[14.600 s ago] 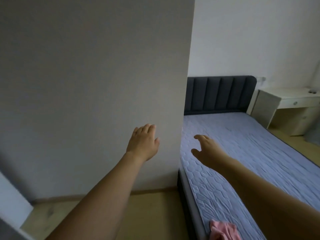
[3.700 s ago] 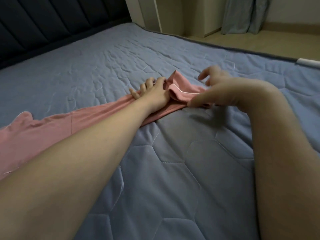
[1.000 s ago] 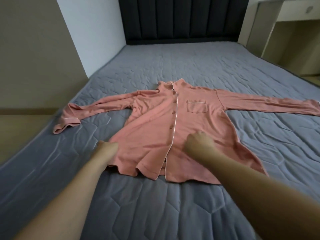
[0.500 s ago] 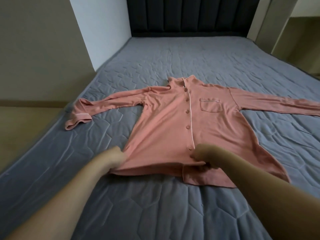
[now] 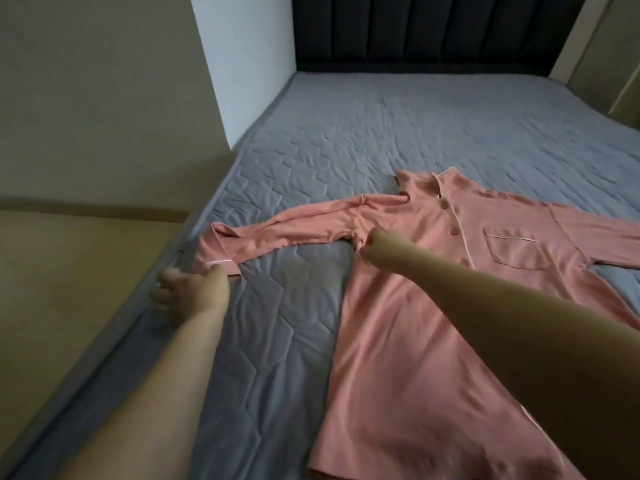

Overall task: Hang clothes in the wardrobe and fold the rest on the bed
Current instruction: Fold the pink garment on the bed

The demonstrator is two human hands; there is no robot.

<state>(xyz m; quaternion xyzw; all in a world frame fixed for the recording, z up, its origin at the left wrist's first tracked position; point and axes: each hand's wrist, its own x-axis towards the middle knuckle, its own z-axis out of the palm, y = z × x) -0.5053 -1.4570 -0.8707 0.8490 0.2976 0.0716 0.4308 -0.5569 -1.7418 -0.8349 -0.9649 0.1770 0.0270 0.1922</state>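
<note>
Head view: left hand, blurred, fingers spread loosely, touches the cuff end of the pink pajama shirt's outstretched sleeve near the bed's left edge. Right hand, fingers curled, pinches cloth at the armpit. Shirt lies flat, buttoned front up, on the grey quilted mattress.

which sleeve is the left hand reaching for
The sleeve stretched toward the bed edge; the left hand is at its cuff. The other sleeve runs off to the right.
</note>
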